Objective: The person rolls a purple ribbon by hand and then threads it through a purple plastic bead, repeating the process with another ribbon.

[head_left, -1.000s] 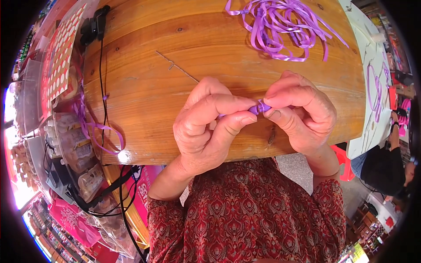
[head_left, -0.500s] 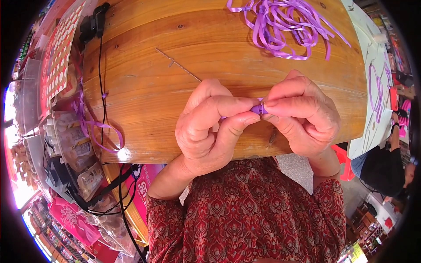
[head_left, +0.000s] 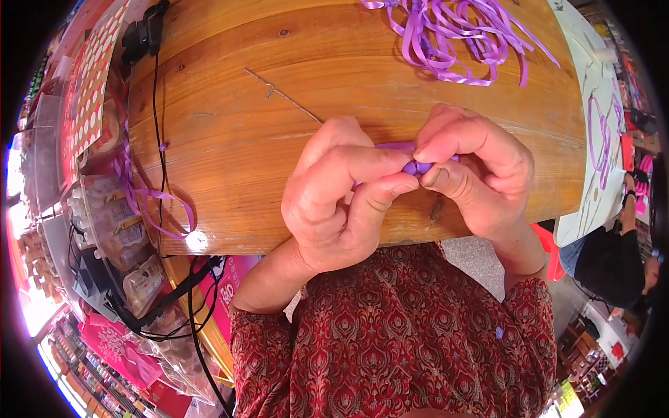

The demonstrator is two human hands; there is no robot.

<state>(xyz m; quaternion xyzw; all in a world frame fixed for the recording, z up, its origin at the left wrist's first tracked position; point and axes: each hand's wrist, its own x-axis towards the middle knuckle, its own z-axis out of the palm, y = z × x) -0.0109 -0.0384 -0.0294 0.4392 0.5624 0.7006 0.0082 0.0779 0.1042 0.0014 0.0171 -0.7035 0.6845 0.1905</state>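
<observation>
Over the near part of the wooden table (head_left: 230, 153), my two hands meet at a small piece of purple ribbon (head_left: 418, 168) that looks folded or knotted. My left hand (head_left: 334, 191) pinches its left side between thumb and forefinger. From the right, my right hand (head_left: 481, 171) pinches the same piece with thumb and fingertips. A stretch of purple ribbon shows behind the fingers; the rest is hidden by them. Beyond my left hand lies a thin twisted wire-like strand (head_left: 282, 95) with a small loop.
A heap of purple ribbons (head_left: 453, 42) lies at the far right. More ribbon (head_left: 164, 205) hangs by plastic-wrapped packages (head_left: 122, 226) on the left. A black cable (head_left: 157, 104) runs along the left side. Beyond the right edge stands a white table (head_left: 582, 139); a person in black (head_left: 613, 261) is near it.
My right thumb and fingers have shifted their pinch on the purple ribbon, and a rounder purple lump now shows between my fingertips. My left hand has barely moved.
</observation>
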